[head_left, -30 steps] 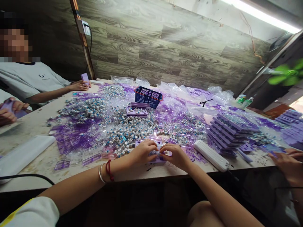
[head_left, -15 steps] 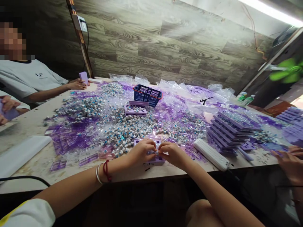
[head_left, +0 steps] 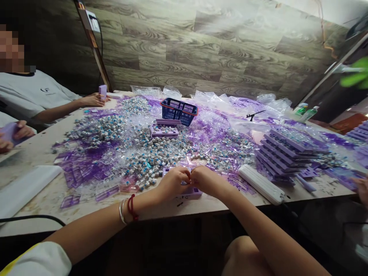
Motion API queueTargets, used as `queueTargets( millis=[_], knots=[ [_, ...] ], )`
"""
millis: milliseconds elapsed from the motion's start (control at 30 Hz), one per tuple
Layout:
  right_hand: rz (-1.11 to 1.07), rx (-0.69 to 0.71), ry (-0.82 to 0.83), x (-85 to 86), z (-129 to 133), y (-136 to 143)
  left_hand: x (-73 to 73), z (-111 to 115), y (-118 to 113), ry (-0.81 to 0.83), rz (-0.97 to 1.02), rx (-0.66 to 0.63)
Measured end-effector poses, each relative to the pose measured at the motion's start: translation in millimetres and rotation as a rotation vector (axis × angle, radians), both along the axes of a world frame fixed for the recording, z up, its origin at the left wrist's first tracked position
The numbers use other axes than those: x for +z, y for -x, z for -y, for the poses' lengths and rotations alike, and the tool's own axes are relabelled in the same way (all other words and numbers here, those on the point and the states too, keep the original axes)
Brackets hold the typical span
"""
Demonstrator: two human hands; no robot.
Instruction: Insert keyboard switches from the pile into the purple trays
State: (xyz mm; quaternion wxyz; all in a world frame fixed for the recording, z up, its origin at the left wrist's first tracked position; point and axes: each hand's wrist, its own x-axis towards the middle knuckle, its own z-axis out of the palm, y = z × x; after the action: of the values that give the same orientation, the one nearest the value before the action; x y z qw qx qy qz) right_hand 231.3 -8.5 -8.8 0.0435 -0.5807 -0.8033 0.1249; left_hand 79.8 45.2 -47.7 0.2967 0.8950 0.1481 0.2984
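Basically, the purple case [head_left: 193,196] lies on the worktop [head_left: 37,157] directly under both hands, partly hidden by them. L hand [head_left: 173,183] is over its middle, R hand [head_left: 207,181] at its R side; fingers of both curl in, tips close tog. Can't tell if either grips a small pt. b/w them.

Worktop's pale, heaped w/ small white-&-blue pts. [head_left: 166,157] just beyond the case, clear purple pcs. [head_left: 86,165] to L. Blue basket [head_left: 179,111] behind, 2nd purple case [head_left: 164,131] in front of it. Stack of purple cases [head_left: 283,157] to R, white bar [head_left: 260,184] b/w.

Room: wood-look wall [head_left: 172,50] at back, green fan [head_left: 355,74] far R, co-worker's hand [head_left: 93,100] w/ a purple block [head_left: 102,91] far L.
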Motion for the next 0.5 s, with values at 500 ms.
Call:
queueTargets(
  millis=[500],
  knots=[
    [-0.112,-0.135,-0.099,2.1,16.8,0.7,6.9,-11.8,8.9,-0.127,0.024,0.036]
  ],
)
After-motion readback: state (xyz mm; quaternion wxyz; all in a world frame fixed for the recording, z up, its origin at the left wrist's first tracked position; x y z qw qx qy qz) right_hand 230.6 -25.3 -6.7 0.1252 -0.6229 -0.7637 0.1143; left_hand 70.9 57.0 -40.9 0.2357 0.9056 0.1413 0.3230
